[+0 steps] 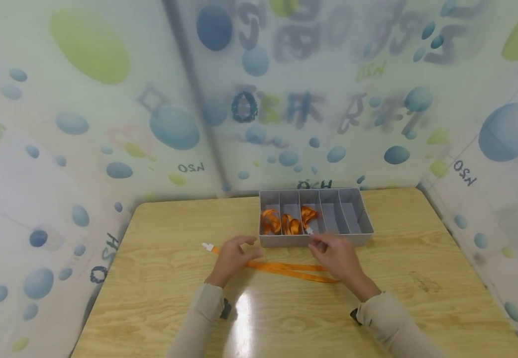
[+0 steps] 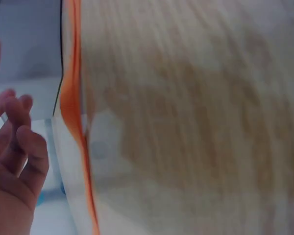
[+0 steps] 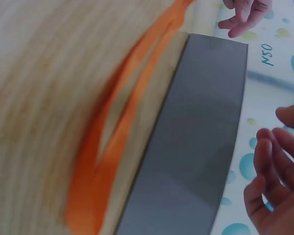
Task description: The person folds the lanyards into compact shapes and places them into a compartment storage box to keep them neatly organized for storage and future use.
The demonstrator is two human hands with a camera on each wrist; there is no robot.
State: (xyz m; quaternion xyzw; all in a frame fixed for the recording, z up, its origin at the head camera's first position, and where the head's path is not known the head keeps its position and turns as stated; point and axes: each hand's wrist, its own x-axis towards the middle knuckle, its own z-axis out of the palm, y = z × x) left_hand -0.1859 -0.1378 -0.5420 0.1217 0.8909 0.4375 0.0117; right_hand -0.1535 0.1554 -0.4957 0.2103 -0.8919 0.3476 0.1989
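Note:
An orange lanyard [image 1: 285, 268] with a white clip [image 1: 208, 246] lies stretched across the table in front of a grey divided box [image 1: 285, 240]. My left hand [image 1: 234, 258] hovers over the lanyard's clip half. In the left wrist view its fingers [image 2: 33, 144] bend loosely around nothing. By the box's front wall is my right hand [image 1: 338, 259], above the lanyard's looped end. The right wrist view shows its relaxed fingers [image 3: 265, 161] with nothing between them. Folded orange lanyards [image 1: 291, 226] sit in the three left compartments; a white clip [image 1: 309, 230] shows in the third.
Two compartments at the box's right [image 1: 353, 219] show bare bottoms. The box stands at the back of the wooden table [image 1: 160, 278], near a patterned wall covering [image 1: 259, 164]. Similar walls rise on both sides.

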